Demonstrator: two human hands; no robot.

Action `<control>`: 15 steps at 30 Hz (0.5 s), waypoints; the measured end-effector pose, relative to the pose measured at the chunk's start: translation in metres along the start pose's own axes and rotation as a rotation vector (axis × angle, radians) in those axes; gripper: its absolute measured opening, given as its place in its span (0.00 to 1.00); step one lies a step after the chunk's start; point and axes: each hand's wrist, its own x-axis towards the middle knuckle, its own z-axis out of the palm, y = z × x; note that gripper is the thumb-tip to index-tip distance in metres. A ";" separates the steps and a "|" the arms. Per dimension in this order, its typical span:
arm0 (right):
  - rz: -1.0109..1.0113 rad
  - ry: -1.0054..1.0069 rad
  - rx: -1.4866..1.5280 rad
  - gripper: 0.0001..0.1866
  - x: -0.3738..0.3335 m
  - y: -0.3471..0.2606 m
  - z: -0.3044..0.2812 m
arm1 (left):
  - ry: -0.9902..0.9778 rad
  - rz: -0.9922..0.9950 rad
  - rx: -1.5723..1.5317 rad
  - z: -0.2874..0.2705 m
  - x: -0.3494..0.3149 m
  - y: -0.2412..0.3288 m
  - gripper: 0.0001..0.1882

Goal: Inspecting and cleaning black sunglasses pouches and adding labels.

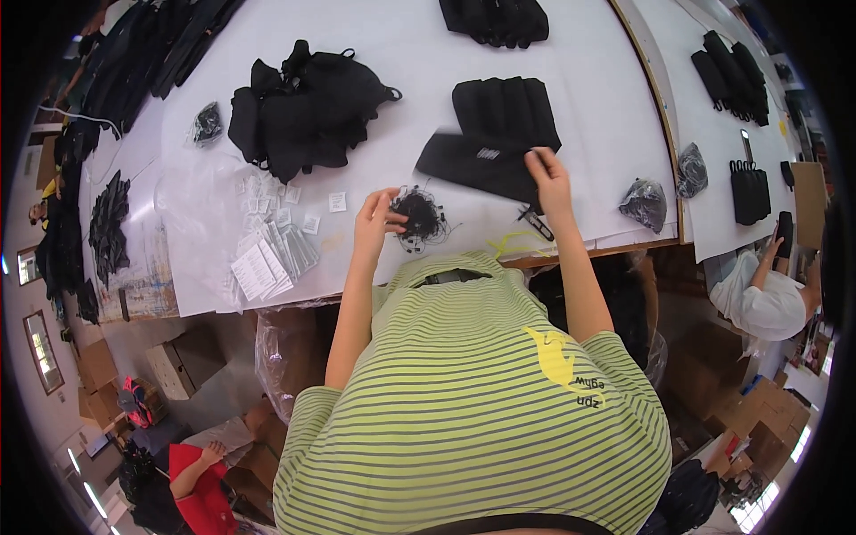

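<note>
My right hand (549, 183) grips the right end of a folded black fabric piece (473, 168) with a small pale mark on it. The piece is held tilted above the table, its left end slightly smeared by motion. Fingers apart, my left hand (378, 218) reaches over the left edge of a tangle of thin black strings (419, 218); I see nothing held in it. Just beyond the held piece lies a row of similar folded black pieces (508, 105). A small dark tool (539, 225) rests by the table's near edge, below my right hand, beside a yellow strip (510, 244).
A heap of black fabric items with loops (308, 116) lies at the left. Nearer are white cards (272, 259), small white packets (337, 202) and clear plastic (196, 209). A bagged black bundle (644, 205) sits right. Co-workers in white (758, 294) and red (201, 486) are nearby.
</note>
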 end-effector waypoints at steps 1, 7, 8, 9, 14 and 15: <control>-0.104 0.252 -0.004 0.12 0.012 0.008 -0.013 | 0.078 -0.014 0.118 -0.007 0.004 -0.014 0.17; -0.501 0.659 -0.401 0.16 0.074 0.052 -0.068 | 0.173 0.136 0.833 -0.018 -0.013 -0.085 0.19; -0.528 0.643 -0.632 0.19 0.079 0.060 -0.068 | 0.178 0.232 0.876 -0.018 -0.011 -0.091 0.17; -0.506 0.474 -0.636 0.21 0.081 0.073 -0.064 | 0.182 0.327 0.919 -0.020 -0.010 -0.096 0.16; -0.272 0.204 -0.467 0.27 0.068 0.092 -0.052 | 0.144 0.196 0.926 -0.022 -0.009 -0.091 0.10; -0.269 0.189 -0.464 0.27 0.064 0.092 -0.051 | 0.172 0.221 0.885 -0.023 -0.013 -0.091 0.09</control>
